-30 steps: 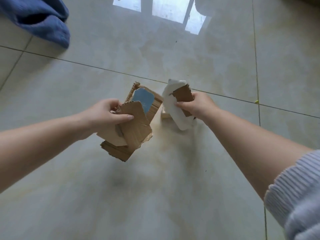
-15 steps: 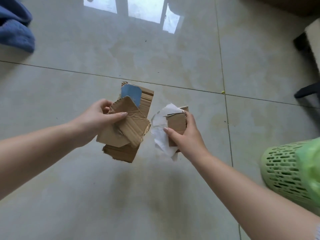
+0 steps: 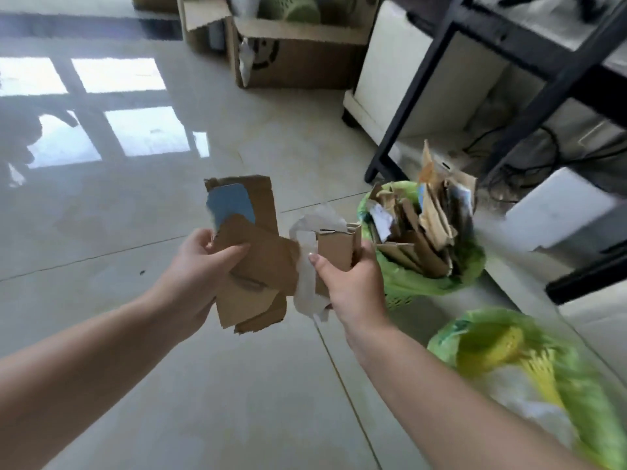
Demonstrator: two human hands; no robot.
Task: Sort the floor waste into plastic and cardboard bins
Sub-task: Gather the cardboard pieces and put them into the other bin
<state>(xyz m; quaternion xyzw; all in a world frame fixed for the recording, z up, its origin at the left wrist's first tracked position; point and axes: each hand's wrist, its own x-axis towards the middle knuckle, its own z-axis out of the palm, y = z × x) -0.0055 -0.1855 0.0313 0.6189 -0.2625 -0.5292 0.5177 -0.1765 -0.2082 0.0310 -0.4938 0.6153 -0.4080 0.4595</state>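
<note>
My left hand (image 3: 190, 273) grips a stack of torn brown cardboard pieces (image 3: 258, 262), one with a blue patch at the top. My right hand (image 3: 353, 283) holds a small brown cardboard piece (image 3: 334, 247) together with a crumpled white plastic scrap (image 3: 307, 283). Both are held above the tiled floor, side by side. Just right of my right hand stands a green basket with a green liner (image 3: 407, 283), stuffed with cardboard scraps. A second green-lined bin (image 3: 529, 368) sits nearer, at lower right, blurred, with yellow and white contents.
Black desk legs (image 3: 417, 96) and a white cabinet (image 3: 407, 79) stand behind the basket. Open cardboard boxes (image 3: 298, 52) sit against the far wall. A white box (image 3: 559, 205) and cables lie under the desk. The glossy floor spreads to the left.
The view has swung right and up, bringing both green bins, the desk and boxes into sight. Both hands have carried their scraps toward the cardboard-filled basket; the blue cloth is out of view.
</note>
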